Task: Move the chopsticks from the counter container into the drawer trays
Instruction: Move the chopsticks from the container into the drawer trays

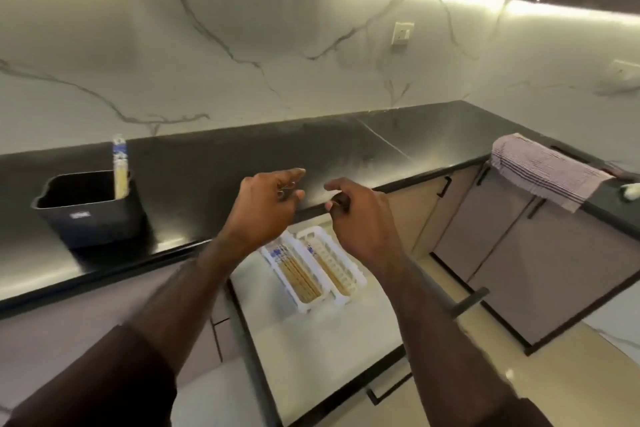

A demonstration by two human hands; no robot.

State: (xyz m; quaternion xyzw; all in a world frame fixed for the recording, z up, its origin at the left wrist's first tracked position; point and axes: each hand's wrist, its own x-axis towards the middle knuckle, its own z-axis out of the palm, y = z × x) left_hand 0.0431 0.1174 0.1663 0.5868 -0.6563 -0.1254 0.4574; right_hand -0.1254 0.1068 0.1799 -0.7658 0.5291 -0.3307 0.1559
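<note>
Both of my forearms reach forward and up over the open pull-out drawer [322, 333], sleeves pushed back from the wrists, and the two hands hang side by side above its far end, close together but not touching. My left hand [265, 210] shows its back to me, wrist bent a little, index finger stretched forward over the glossy black stone counter [214, 163] while the other fingers curl loosely; it holds nothing. My right hand [360, 215] is also empty, fingers half curled inward with the thumb tip near the bent forefinger, no object between them. Below the hands, inside the drawer, lie two white slotted plastic trays [349, 270] side by side. The tray on the left side of the drawer holds a bundle of pale wooden chopsticks with blue-patterned ends [298, 270]; the one beside it holds fewer. Left of the drawer, on the counter, stands the dark square plastic container [88, 210], and a few more wrapped chopsticks [120, 168] lean upright in its far right corner. Far to the right of the drawer, a striped pinkish cloth [543, 172] drapes over the counter edge.
</note>
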